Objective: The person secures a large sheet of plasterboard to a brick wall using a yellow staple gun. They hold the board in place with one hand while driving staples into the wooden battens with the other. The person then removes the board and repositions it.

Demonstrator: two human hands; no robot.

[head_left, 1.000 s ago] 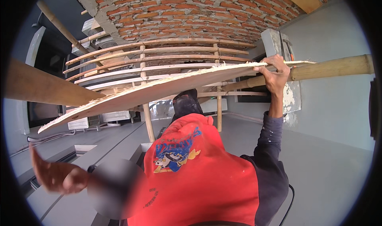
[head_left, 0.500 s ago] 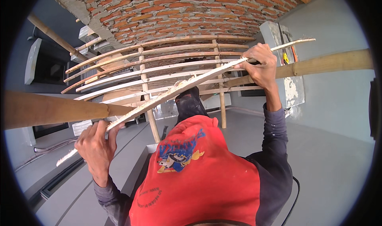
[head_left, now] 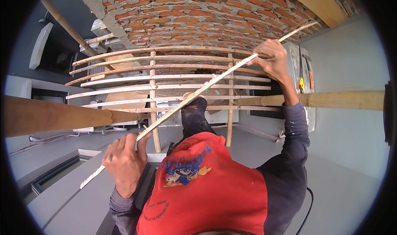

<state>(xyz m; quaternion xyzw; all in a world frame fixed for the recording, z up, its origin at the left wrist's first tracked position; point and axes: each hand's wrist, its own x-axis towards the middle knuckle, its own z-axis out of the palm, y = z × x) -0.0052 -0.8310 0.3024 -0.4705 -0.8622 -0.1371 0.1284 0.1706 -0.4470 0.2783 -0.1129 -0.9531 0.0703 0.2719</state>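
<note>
A long, thin strip of pale wood [head_left: 223, 76] with a rough, splintered edge slants across in front of my red shirt. Its low end lies at the left and its high end at the upper right. My left hand [head_left: 125, 157] is closed round the lower part, with a short ragged end sticking out past the fingers. Farther up, my right hand [head_left: 271, 61] pinches the strip between thumb and fingers, and the thin tip reaches on toward the brick wall [head_left: 178, 18].
Wooden slats [head_left: 120, 87] lie across bamboo supports, with gaps between them; my dark-clad leg [head_left: 193, 115] extends onto them. Thick bamboo poles flank me at left [head_left: 62, 116] and right [head_left: 343, 100]. A hammer [head_left: 309, 71] and a yellow-handled tool [head_left: 301, 84] rest on a ledge at right.
The strip tilts more steeply, its upper end higher against the bricks. My left hand has shifted right and slightly down. Both hands keep their hold, and the view has moved a little.
</note>
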